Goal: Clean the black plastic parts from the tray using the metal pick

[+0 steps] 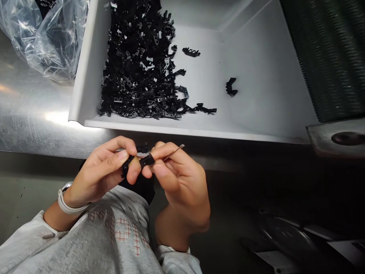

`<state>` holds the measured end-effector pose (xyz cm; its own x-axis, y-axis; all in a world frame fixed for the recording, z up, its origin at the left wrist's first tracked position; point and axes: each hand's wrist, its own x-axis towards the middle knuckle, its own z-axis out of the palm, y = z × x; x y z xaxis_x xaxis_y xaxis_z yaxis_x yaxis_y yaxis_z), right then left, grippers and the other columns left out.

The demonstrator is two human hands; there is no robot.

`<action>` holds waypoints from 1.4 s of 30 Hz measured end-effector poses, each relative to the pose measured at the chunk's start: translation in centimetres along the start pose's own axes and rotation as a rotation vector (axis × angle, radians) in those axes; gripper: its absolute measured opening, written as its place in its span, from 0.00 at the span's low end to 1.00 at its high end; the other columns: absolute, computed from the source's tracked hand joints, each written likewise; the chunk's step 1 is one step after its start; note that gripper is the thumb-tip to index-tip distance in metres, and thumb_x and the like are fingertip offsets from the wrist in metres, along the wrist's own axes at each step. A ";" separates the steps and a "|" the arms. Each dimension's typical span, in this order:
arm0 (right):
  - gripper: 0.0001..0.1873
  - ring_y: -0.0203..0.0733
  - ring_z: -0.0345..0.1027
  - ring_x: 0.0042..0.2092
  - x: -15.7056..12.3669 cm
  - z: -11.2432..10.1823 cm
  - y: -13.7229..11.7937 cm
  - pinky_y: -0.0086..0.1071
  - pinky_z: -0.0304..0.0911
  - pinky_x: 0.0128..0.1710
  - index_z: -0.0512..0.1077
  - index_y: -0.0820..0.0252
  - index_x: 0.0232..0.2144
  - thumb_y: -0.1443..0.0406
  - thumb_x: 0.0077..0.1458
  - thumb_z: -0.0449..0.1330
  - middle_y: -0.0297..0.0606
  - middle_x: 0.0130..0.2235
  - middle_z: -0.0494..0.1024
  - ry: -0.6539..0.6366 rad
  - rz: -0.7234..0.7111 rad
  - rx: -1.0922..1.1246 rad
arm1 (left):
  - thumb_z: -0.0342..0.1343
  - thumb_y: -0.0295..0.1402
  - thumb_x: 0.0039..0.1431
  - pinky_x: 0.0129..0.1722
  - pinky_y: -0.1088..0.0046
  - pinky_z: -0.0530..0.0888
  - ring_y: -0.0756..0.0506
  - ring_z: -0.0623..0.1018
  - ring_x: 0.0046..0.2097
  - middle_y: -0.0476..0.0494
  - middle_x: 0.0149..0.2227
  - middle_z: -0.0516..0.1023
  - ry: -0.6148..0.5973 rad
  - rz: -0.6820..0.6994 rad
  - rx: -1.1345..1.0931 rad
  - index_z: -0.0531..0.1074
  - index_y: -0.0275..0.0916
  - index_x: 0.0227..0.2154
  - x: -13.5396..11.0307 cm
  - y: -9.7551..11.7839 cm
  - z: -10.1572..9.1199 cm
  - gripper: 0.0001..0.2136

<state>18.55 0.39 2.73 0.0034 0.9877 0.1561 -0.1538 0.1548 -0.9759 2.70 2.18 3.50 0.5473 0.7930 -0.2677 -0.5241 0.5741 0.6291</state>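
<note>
My left hand and my right hand meet just below the table's front edge, both pinched on one small black plastic part. A thin metal tool sticks out to the upper right from between my right fingers. Above my hands sits a white tray holding a heap of black plastic parts on its left side. Two loose black parts lie apart on the tray's bare floor. A white watch band circles my left wrist.
A crumpled clear plastic bag lies on the steel table at the upper left. A dark ribbed surface borders the tray on the right, with a metal plate below it. Dark machinery fills the lower right.
</note>
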 end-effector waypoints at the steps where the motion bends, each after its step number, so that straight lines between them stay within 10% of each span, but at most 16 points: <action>1: 0.08 0.31 0.67 0.23 0.0 0.1 0.0 0.22 0.63 0.22 0.68 0.57 0.27 0.70 0.55 0.63 0.24 0.19 0.68 0.008 0.003 -0.004 | 0.60 0.35 0.63 0.39 0.73 0.71 0.51 0.69 0.28 0.55 0.20 0.62 0.000 -0.002 0.004 0.73 0.41 0.34 0.0 0.0 0.0 0.05; 24: 0.18 0.28 0.66 0.21 0.3 -0.1 -0.2 0.23 0.60 0.23 0.66 0.57 0.27 0.56 0.54 0.70 0.22 0.23 0.59 -0.086 0.276 0.155 | 0.59 0.34 0.64 0.40 0.76 0.72 0.53 0.63 0.23 0.54 0.20 0.69 -0.118 0.024 0.042 0.75 0.40 0.34 -0.2 -0.3 0.1 0.05; 42: 0.15 0.27 0.66 0.24 0.0 -0.3 0.4 0.22 0.62 0.25 0.67 0.57 0.28 0.57 0.60 0.65 0.25 0.25 0.65 -0.068 0.219 0.239 | 0.57 0.34 0.66 0.40 0.75 0.70 0.50 0.73 0.30 0.51 0.21 0.72 -0.160 0.008 0.052 0.76 0.40 0.34 0.3 -0.3 -0.1 0.06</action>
<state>18.83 0.47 2.29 -0.1205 0.9921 -0.0361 -0.3709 -0.0787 -0.9254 3.00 2.28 3.14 0.6420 0.7528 -0.1454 -0.4970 0.5530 0.6687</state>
